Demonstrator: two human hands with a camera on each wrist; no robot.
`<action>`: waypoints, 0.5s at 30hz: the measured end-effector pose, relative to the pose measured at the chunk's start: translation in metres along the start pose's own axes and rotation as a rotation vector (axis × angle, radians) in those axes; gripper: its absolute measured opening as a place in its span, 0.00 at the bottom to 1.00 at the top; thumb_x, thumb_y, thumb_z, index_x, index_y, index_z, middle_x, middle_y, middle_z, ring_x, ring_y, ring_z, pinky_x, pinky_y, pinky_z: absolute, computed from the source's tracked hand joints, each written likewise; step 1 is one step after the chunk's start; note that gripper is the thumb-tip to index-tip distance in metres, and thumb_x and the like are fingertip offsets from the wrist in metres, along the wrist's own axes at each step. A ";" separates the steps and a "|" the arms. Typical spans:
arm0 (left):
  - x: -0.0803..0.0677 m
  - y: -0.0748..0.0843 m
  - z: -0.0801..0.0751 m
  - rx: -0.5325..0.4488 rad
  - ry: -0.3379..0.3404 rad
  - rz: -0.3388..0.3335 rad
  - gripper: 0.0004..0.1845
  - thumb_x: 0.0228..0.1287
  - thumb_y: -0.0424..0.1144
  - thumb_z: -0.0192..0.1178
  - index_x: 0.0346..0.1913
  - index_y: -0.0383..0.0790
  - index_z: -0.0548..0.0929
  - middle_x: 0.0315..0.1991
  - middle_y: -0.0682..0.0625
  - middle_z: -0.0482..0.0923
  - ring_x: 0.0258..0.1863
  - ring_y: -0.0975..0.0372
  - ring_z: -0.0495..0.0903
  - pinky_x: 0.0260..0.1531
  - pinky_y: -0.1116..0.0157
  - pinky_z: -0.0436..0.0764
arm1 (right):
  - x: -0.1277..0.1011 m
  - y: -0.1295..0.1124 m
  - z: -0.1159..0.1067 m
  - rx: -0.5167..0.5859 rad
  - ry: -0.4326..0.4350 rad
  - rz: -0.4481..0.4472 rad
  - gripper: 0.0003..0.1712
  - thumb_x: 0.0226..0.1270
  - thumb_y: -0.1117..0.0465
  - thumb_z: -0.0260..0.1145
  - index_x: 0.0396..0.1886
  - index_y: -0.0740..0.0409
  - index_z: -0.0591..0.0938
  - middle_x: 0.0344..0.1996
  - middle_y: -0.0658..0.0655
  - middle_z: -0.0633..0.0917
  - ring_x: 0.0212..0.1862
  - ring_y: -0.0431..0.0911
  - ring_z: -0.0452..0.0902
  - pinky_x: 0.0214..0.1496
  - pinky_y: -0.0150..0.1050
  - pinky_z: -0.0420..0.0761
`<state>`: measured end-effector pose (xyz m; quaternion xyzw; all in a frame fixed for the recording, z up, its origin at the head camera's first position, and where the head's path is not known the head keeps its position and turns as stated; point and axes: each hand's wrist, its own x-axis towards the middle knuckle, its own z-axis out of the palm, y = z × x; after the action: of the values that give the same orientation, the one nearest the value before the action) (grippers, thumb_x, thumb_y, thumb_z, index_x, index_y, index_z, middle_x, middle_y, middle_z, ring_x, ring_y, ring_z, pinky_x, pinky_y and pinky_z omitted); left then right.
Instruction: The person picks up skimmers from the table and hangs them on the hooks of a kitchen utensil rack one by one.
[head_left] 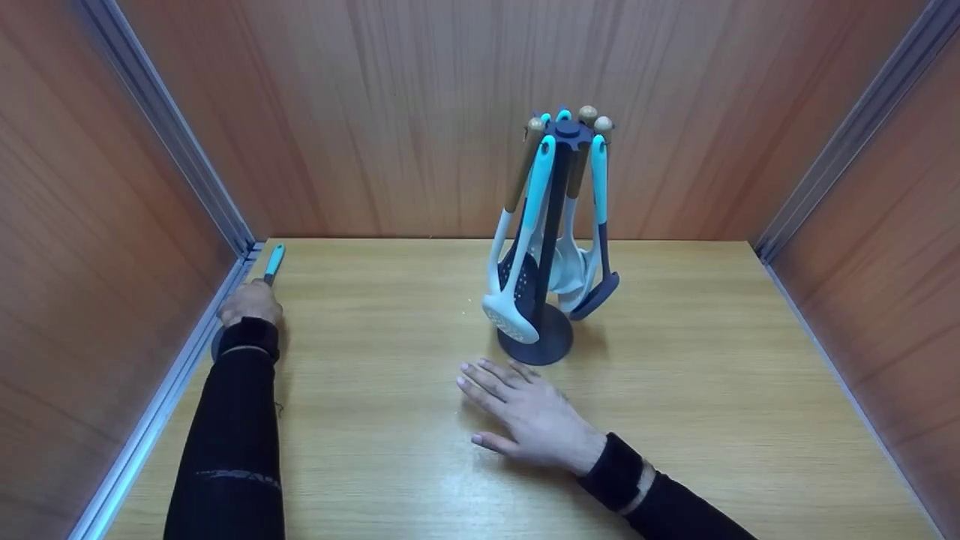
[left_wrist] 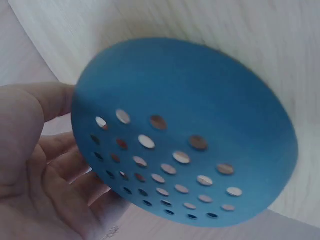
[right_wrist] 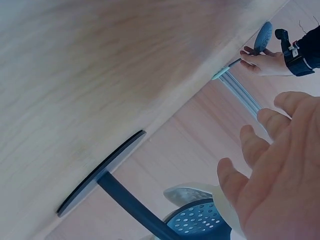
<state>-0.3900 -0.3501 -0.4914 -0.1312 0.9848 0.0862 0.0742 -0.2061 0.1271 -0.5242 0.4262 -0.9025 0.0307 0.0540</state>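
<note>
Your left hand (head_left: pixel 250 302) sits at the left edge of the head view, hard against the metal rail (head_left: pixel 161 394) where the wooden table (head_left: pixel 390 480) meets the left wall. Its fingers are curled around a perforated blue skimmer (left_wrist: pixel 185 135). The teal handle (head_left: pixel 274 262) pokes out past your knuckles toward the upper left corner of the table. In the left wrist view, the skimmer's round blue head fills the middle of the frame, dotted with small holes, with your fingers (left_wrist: pixel 55 165) wrapped behind its left rim.

Your right hand (head_left: pixel 525 416) lies flat on the table at lower centre of the head view, fingers straight and spread, holding nothing.

Just beyond your fingertips, centre right, stands a dark utensil stand (head_left: pixel 553 225) on a round base (head_left: pixel 536 345). Several pale blue, grey and dark tools hang from its top, among them a slotted spoon (head_left: pixel 512 315) nearest you. The stand is well apart from the skimmer.
</note>
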 end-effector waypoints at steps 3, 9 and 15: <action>0.002 -0.003 0.000 0.004 0.025 0.004 0.17 0.74 0.30 0.44 0.57 0.19 0.71 0.51 0.20 0.77 0.49 0.31 0.81 0.39 0.39 0.82 | 0.000 0.000 -0.001 -0.001 -0.004 0.000 0.47 0.77 0.26 0.40 0.86 0.42 0.45 0.85 0.49 0.48 0.84 0.47 0.37 0.82 0.56 0.48; 0.003 -0.007 0.002 -0.008 0.069 0.019 0.16 0.73 0.29 0.44 0.55 0.20 0.73 0.51 0.21 0.78 0.48 0.31 0.82 0.39 0.36 0.83 | 0.000 0.001 -0.002 0.005 -0.001 -0.002 0.47 0.78 0.27 0.40 0.86 0.44 0.47 0.85 0.50 0.48 0.84 0.47 0.35 0.81 0.57 0.51; 0.002 -0.009 0.003 -0.022 0.101 0.031 0.16 0.71 0.30 0.46 0.55 0.21 0.73 0.52 0.19 0.77 0.48 0.29 0.82 0.37 0.34 0.82 | 0.000 0.001 -0.002 -0.014 0.017 0.002 0.47 0.78 0.27 0.40 0.86 0.44 0.47 0.84 0.49 0.47 0.84 0.50 0.43 0.81 0.58 0.54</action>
<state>-0.3888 -0.3588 -0.4959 -0.1210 0.9882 0.0914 0.0218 -0.2066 0.1274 -0.5222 0.4244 -0.9027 0.0279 0.0646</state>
